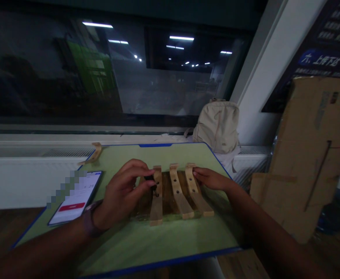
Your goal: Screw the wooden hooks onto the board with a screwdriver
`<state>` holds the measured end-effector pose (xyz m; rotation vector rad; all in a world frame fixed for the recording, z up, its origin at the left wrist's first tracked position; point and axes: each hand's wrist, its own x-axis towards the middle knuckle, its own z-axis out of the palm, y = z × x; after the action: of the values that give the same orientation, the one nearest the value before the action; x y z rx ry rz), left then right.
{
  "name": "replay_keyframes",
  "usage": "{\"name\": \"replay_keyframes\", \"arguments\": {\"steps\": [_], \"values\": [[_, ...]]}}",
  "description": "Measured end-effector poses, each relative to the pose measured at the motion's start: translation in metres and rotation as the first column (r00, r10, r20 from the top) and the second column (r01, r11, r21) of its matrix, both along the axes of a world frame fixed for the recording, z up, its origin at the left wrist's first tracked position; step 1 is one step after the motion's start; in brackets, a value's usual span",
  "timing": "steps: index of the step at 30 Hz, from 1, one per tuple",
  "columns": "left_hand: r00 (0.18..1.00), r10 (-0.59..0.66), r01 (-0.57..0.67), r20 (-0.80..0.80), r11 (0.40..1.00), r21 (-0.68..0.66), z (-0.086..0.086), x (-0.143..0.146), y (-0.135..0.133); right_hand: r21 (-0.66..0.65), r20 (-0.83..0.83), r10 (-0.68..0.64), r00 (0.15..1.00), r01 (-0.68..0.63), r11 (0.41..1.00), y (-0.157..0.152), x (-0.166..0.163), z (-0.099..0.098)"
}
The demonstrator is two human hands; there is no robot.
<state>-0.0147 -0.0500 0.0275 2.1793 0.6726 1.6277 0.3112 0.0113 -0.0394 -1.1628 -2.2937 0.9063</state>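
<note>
Three light wooden slats [177, 190] with holes lie side by side across a darker wooden board [165, 193] on a green table [146, 240]. My left hand [123, 193] is curled, with its thumb and fingers pinched on a small dark piece [150, 178] at the top of the left slat [157, 195]. My right hand [209, 179] rests at the far end of the right slat [195, 190], fingers closed against it.
A phone [77, 197] with a lit screen lies at the table's left. One more curved wooden slat [94, 153] sits at the far left corner. A beige backpack [218, 126] leans by the window; cardboard boxes [309, 155] stand on the right.
</note>
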Motion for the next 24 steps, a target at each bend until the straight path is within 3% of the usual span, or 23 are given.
{"name": "replay_keyframes", "arguments": {"steps": [2, 6, 13, 17, 21, 24], "values": [[0.999, 0.044, -0.044, -0.023, 0.999, -0.015, -0.0004, 0.0000, 0.0016, 0.006, 0.002, 0.003, 1.000, -0.003, 1.000, -0.0003, -0.0008, -0.0004], [0.996, 0.011, -0.020, -0.086, 0.995, -0.100, 0.0000, 0.0005, -0.0006, 0.014, 0.019, -0.010, 1.000, 0.010, 1.000, -0.0011, -0.0013, -0.0007], [0.999, 0.034, -0.034, -0.021, 0.999, -0.032, -0.0033, -0.0035, 0.0014, -0.017, 0.055, -0.044, 0.998, 0.045, 0.999, 0.0020, -0.0011, -0.0044], [0.988, 0.106, -0.111, -0.116, 0.993, -0.041, -0.0005, -0.0047, 0.0000, -0.026, 0.053, -0.036, 0.998, 0.038, 0.999, 0.0013, -0.0017, -0.0037], [0.990, 0.047, -0.059, -0.133, 0.994, -0.088, 0.0035, -0.0033, -0.0062, 0.006, 0.044, -0.023, 0.999, 0.023, 1.000, -0.0006, -0.0012, -0.0019], [0.995, 0.002, -0.005, -0.102, 1.000, -0.025, 0.0034, -0.0034, -0.0064, 0.021, 0.044, -0.021, 0.999, 0.020, 1.000, 0.0001, 0.0002, -0.0036]]}}
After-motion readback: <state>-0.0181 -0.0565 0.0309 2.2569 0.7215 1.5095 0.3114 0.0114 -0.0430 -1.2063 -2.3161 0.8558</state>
